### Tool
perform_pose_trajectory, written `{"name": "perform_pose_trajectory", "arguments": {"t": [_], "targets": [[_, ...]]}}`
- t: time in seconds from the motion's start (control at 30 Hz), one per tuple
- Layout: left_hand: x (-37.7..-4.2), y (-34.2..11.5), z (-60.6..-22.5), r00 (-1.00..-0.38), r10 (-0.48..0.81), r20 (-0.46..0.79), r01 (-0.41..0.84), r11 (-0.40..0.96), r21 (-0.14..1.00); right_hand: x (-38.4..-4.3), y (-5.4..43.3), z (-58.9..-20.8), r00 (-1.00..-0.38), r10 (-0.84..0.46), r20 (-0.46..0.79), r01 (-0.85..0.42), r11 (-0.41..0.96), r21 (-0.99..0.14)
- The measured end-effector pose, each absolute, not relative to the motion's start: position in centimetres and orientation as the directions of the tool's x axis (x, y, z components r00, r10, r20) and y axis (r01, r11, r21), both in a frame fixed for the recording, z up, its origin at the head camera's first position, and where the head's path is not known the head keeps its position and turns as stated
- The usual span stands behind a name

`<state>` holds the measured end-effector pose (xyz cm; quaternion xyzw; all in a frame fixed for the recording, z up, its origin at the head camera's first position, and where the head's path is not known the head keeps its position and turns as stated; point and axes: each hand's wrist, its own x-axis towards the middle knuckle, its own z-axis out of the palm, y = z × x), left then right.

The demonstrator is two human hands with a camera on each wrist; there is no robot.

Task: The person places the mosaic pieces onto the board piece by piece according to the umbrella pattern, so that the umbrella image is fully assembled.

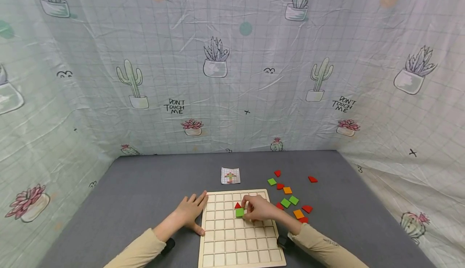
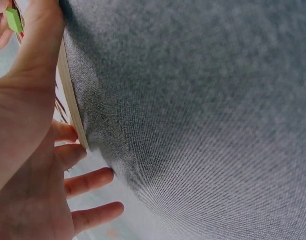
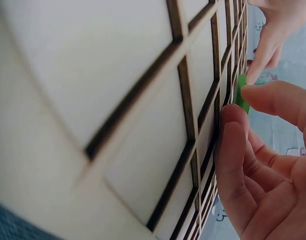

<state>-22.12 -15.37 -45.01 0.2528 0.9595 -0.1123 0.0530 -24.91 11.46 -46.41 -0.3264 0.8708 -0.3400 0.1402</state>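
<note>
My right hand [image 1: 259, 208] is over the upper middle of a pale wooden grid board [image 1: 220, 247], pinching a green square tile [image 1: 239, 212] at its right side. In the right wrist view the green tile's edge [image 3: 241, 89] shows by the thumb and fingertips. Just above that tile lies a small red triangular tile [image 1: 237, 205]. My left hand [image 1: 189, 211] lies along the board's left edge with fingers and thumb spread. The left wrist view shows its fingertips at the board's edge [image 2: 73, 102], the fingers fairly straight.
Beyond the board lies a small card [image 1: 230, 176] printed with a coloured figure on a grid. Scattered right of the board are green tiles [image 1: 294, 199], orange tiles [image 1: 288, 190] and red tiles [image 1: 306, 209]. A patterned curtain [image 1: 247, 78] surrounds the grey table [image 1: 145, 191].
</note>
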Motion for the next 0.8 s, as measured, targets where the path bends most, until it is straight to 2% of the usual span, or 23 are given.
{"name": "perform_pose_trajectory", "arguments": {"t": [0.8], "targets": [[-21.9, -15.02, -45.75, -0.876, 0.456, -0.155, 0.479, 0.856, -0.195, -24.61, 11.66, -46.97, -0.751, -0.66, 0.0, -0.496, 0.564, -0.66]]}}
